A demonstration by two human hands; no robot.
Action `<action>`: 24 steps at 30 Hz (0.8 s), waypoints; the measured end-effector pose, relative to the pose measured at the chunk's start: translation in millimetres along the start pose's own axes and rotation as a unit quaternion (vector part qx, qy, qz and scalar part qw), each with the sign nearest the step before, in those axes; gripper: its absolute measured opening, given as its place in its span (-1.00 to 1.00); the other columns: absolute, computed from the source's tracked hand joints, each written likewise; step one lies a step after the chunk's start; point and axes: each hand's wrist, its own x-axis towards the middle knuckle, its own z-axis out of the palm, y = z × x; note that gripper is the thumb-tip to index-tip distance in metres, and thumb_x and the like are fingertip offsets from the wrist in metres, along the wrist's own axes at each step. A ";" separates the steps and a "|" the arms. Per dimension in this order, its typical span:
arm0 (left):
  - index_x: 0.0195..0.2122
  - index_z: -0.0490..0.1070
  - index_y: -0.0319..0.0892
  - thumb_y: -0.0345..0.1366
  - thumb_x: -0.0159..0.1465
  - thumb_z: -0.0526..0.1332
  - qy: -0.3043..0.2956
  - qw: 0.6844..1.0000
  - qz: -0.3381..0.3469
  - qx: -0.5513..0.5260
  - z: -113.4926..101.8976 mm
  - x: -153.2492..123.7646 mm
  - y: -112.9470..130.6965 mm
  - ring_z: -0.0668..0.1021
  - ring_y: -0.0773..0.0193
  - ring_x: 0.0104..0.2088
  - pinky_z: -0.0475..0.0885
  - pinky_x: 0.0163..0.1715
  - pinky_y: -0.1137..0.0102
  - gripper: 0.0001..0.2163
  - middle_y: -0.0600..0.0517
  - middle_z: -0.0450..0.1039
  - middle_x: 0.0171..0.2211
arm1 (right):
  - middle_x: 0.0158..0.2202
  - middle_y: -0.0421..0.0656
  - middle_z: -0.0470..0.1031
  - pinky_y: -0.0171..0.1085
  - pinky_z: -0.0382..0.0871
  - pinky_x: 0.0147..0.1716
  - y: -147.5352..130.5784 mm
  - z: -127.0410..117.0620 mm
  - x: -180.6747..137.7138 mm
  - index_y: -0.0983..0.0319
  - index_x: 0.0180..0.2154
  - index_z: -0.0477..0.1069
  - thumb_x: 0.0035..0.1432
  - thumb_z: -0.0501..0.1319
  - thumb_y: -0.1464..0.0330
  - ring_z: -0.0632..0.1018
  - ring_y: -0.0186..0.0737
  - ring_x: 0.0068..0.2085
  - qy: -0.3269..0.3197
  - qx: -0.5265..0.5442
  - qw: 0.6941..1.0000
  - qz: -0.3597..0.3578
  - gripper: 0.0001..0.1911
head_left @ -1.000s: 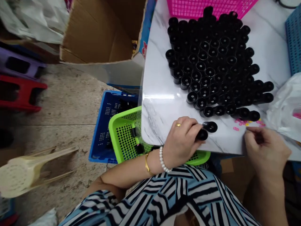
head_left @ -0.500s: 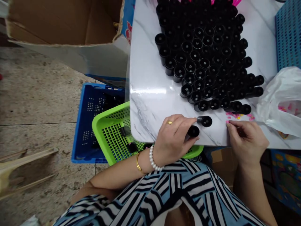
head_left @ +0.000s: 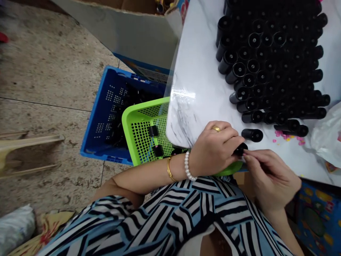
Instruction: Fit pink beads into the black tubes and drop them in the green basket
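Observation:
My left hand, wearing a ring, is closed around a short black plastic tube at the front edge of the table, its round end turned to the right. The fingertips of my right hand are pinched together against that end. The small pink piece they held a moment ago is hidden now. Just beyond my left fingers another black tube sits apart from the others. Behind it, many such black tubes are packed in rows. Small pink and yellow pieces are scattered on the table beyond my right hand.
A green basket with a few black parts juts out under the table corner. Beside it on the floor is a blue crate of dark parts. A cardboard box stands behind them. At the right lies a white plastic bag.
My right hand has moved left from beside the pink pieces to the tube in my left hand. The whole view has shifted, while my left hand keeps its hold.

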 end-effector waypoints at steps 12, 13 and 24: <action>-0.07 0.55 -0.23 -0.17 0.53 0.18 -0.018 1.000 0.017 0.002 -2.8 0.3 -0.6 0.55 0.02 0.04 0.40 0.08 0.10 -0.75 -0.12 0.60 -0.09 | -0.42 -0.23 0.58 -0.30 0.44 -0.57 0.0 31.2 -1.6 0.21 -0.23 0.60 0.24 0.47 0.30 0.53 -0.32 -0.55 0.129 0.070 0.978 0.148 -0.87; -0.09 0.56 -0.23 -0.17 0.53 0.18 -0.021 1.000 0.016 0.000 -3.4 0.7 -0.4 0.56 0.02 0.03 0.40 0.07 0.10 -0.75 -0.12 0.60 -0.09 | -0.44 -0.25 0.56 -0.32 0.43 -0.61 0.3 32.2 -0.3 0.21 -0.23 0.57 0.22 0.49 0.29 0.51 -0.34 -0.59 0.135 0.094 0.971 0.175 -0.82; -0.10 0.55 -0.23 -0.17 0.52 0.18 -0.026 0.999 0.028 -0.006 -6.7 0.7 0.3 0.57 0.04 0.00 0.41 0.04 0.14 -0.75 -0.11 0.61 -0.13 | -0.54 -0.33 0.48 -0.32 0.44 -0.64 0.6 23.2 6.2 0.19 -0.29 0.46 0.21 0.44 0.43 0.45 -0.35 -0.62 0.110 0.251 0.935 0.225 -0.83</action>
